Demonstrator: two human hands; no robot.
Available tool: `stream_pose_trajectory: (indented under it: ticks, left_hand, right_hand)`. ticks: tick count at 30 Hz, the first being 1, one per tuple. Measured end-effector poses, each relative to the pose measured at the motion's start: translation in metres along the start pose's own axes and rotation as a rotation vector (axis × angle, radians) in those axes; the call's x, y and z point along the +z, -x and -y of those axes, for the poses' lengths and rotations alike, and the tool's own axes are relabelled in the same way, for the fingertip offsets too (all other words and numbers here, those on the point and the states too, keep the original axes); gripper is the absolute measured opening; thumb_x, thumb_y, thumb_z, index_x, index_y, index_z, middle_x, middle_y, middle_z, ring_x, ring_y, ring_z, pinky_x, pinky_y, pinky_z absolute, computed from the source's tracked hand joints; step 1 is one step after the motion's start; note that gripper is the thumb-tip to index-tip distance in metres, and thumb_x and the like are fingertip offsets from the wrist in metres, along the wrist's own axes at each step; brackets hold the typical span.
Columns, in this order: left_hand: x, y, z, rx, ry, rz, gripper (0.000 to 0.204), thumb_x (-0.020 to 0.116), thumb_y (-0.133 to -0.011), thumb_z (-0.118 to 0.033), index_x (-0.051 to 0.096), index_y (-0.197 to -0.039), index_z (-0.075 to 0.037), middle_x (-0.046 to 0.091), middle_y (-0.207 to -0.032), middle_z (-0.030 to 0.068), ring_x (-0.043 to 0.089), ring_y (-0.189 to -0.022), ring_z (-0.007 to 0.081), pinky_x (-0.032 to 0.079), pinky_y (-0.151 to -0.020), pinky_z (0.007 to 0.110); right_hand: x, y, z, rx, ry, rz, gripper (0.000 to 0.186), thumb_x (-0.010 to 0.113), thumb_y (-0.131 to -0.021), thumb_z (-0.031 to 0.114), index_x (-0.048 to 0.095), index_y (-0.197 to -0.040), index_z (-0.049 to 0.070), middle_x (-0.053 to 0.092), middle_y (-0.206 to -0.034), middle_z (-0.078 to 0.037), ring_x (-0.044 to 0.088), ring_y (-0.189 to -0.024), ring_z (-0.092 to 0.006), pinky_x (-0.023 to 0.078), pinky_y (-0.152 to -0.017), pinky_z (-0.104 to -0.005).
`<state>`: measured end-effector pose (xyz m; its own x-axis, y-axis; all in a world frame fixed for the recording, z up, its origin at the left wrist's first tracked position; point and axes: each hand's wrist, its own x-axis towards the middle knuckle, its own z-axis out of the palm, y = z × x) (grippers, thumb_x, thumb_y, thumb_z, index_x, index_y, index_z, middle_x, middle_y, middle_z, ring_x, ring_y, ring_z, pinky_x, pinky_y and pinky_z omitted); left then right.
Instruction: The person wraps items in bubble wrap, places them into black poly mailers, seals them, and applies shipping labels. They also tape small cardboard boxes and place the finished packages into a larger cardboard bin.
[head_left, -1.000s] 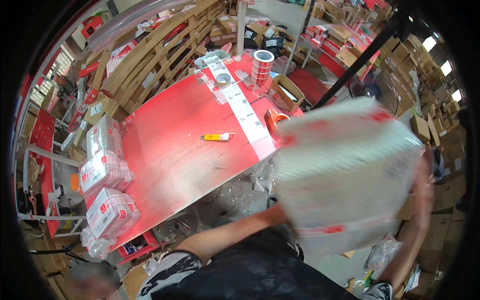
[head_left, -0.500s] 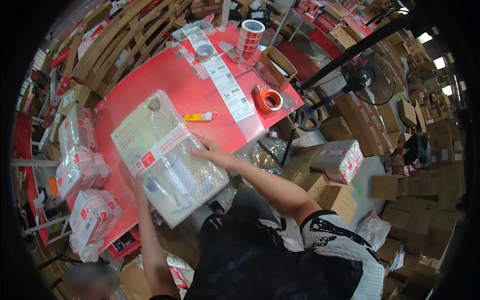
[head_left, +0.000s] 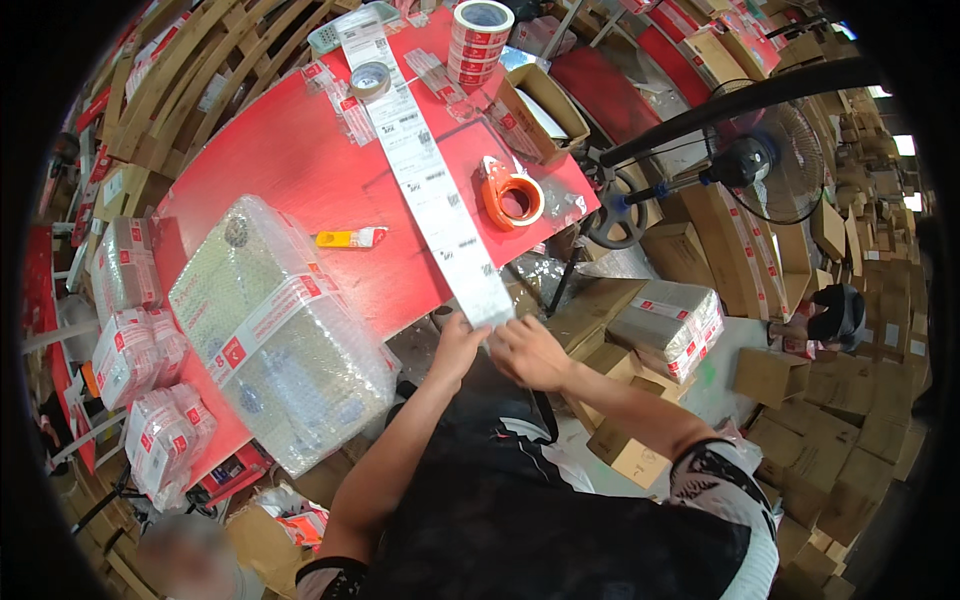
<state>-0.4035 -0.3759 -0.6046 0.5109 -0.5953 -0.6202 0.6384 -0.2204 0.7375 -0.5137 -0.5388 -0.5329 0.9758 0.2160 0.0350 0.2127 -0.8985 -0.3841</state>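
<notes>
A long white strip of printed labels (head_left: 418, 165) runs across the red table toward me. At its near end, past the table edge, my left hand (head_left: 460, 350) and my right hand (head_left: 528, 352) sit side by side, each with fingers pinched on the strip. To the left lies a large bubble-wrapped parcel (head_left: 290, 335) with a band of printed tape around it, touched by neither hand. A yellow box cutter (head_left: 350, 238) rests between the parcel and the strip. On the strip's far part stands a roll of tape (head_left: 370, 80).
An orange tape dispenser (head_left: 512, 195), a stack of tape rolls (head_left: 478, 42) and an open carton (head_left: 540, 112) occupy the table's right side. Several small wrapped parcels (head_left: 128, 355) line its left edge. A fan (head_left: 765, 160) on a black pole stands at right, near another wrapped parcel (head_left: 665, 325).
Both hands have let go of the large parcel, which now lies farther left. They have moved right and taken hold of the label strip's near end, which now reaches past the table edge.
</notes>
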Motion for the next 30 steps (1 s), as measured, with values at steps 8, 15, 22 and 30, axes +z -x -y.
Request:
stream_pose_trajectory:
  ticks: [8, 15, 22, 30]
  left_hand:
    - [0.001, -0.011, 0.007, 0.197, 0.076, 0.101, 0.022, 0.072, -0.106, -0.002, 0.079, -0.125, 0.003, 0.082, -0.116, 0.0059, 0.073, -0.099, 0.0089, 0.055, -0.09, 0.025]
    - [0.006, -0.013, 0.008, 0.066, 0.202, 0.154, 0.029, 0.072, -0.107, -0.006, 0.075, -0.133, 0.006, 0.081, -0.119, 0.0101, 0.075, -0.103, 0.0117, 0.057, -0.093, 0.027]
    - [0.011, -0.012, -0.001, 0.209, 0.197, 0.112, 0.033, 0.072, -0.108, -0.008, 0.071, -0.138, 0.005, 0.08, -0.124, 0.0112, 0.076, -0.106, 0.0139, 0.059, -0.095, 0.03]
    - [0.005, -0.017, 0.005, 0.164, 0.269, 0.068, 0.031, 0.074, -0.106, -0.008, 0.074, -0.135, 0.005, 0.081, -0.124, 0.0121, 0.076, -0.11, 0.0149, 0.059, -0.098, 0.03]
  right_hand:
    - [-0.048, -0.043, -0.04, 0.118, -0.042, -0.005, 0.021, 0.078, -0.092, 0.019, 0.078, -0.113, 0.013, 0.067, -0.099, -0.004, 0.068, -0.097, -0.0258, 0.055, -0.084, -0.0417]
    - [-0.053, -0.073, -0.086, 0.006, -0.048, 0.106, 0.015, 0.079, -0.09, 0.024, 0.079, -0.093, 0.01, 0.069, -0.097, -0.01, 0.075, -0.09, -0.0337, 0.058, -0.077, -0.0501]
    - [-0.085, -0.09, -0.076, -0.093, -0.083, 0.339, 0.019, 0.076, -0.095, 0.023, 0.074, -0.087, 0.006, 0.067, -0.096, -0.01, 0.074, -0.088, -0.0358, 0.058, -0.073, -0.0509]
    - [-0.036, -0.125, -0.116, -0.128, -0.023, -0.015, 0.012, 0.067, -0.095, 0.012, 0.067, -0.103, 0.004, 0.068, -0.093, -0.012, 0.074, -0.08, -0.0345, 0.059, -0.069, -0.0514]
